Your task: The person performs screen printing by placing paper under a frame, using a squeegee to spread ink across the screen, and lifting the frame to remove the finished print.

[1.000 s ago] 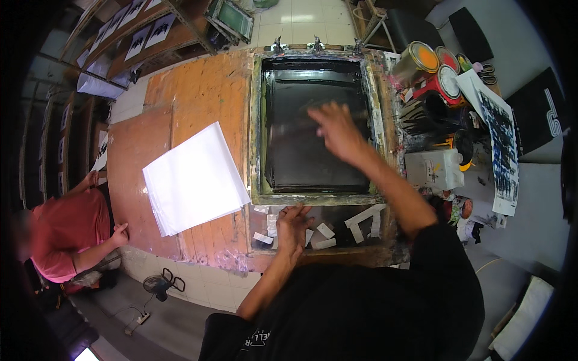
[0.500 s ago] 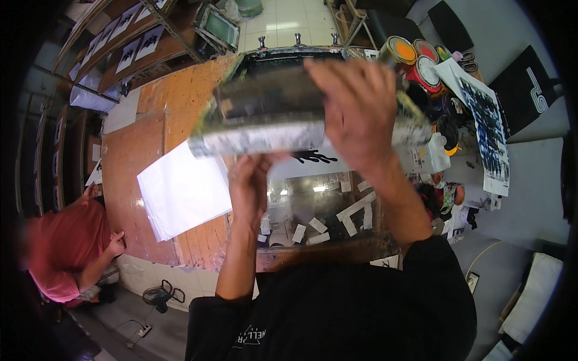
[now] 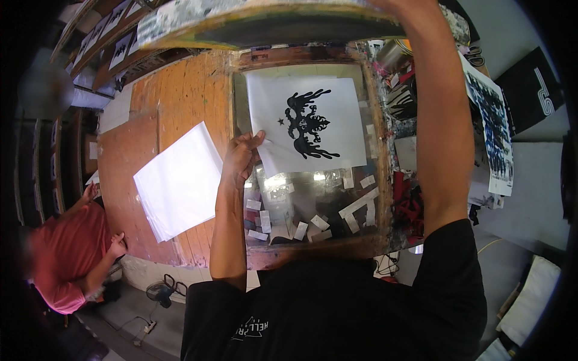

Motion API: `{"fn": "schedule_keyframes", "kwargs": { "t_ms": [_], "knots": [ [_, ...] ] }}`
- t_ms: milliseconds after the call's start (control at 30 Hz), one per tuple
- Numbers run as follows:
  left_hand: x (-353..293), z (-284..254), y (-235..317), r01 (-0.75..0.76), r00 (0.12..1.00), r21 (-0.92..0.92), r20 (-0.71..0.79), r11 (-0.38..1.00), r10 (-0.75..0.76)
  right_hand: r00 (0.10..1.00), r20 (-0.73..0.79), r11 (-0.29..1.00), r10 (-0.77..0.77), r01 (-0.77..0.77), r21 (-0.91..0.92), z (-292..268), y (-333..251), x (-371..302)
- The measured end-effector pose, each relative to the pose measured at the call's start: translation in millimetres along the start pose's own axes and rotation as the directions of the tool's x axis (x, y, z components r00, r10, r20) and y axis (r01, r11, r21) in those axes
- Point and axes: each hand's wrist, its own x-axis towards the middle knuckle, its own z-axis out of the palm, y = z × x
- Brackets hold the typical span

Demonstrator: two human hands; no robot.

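A white sheet (image 3: 349,138) with a black winged design lies on the glass-topped printing bed (image 3: 283,210). My left hand (image 3: 242,155) pinches its left edge between thumb and fingers, and the paper bends slightly there. Above the bed's far side, a screen-printing frame (image 3: 241,27) with paint-stained wooden edges is tilted up. My right arm reaches up to that frame, where my right hand (image 3: 400,5) grips its edge; the top of the picture cuts off most of the fingers. To the left, a stack of blank white sheets (image 3: 180,183) rests on the wooden table.
Pieces of pale tape (image 3: 319,224) are stuck on the glass. At the far left a co-worker in a red shirt (image 3: 75,246) has hands at the table edge. Drying shelves (image 3: 99,66) hold prints behind. An ink-smeared sheet (image 3: 490,126) hangs at right, near scissors (image 3: 475,57).
The screen frame has swung up and away with my right hand, uncovering the printed sheet. My left hand has moved up slightly and now pinches the sheet's left edge.
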Motion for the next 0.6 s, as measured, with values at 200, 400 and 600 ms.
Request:
{"fn": "schedule_keyframes", "kwargs": {
  "t_ms": [200,400,600],
  "knots": [
    [11,-77,-22,-0.030,0.999,-0.206,-0.038,0.978,0.022,0.999,0.040,0.999,-0.019,0.020,-0.035,9,18,34],
    [-31,-176,26,-0.055,0.895,0.209,-0.424,0.976,0.141,0.997,0.060,0.998,-0.058,0.059,-0.010,14,50,44],
    [-77,-342,5,-0.016,0.469,0.642,-0.673,0.767,0.573,0.988,0.147,0.998,0.039,-0.045,0.038,20,76,45]
  ]
}}
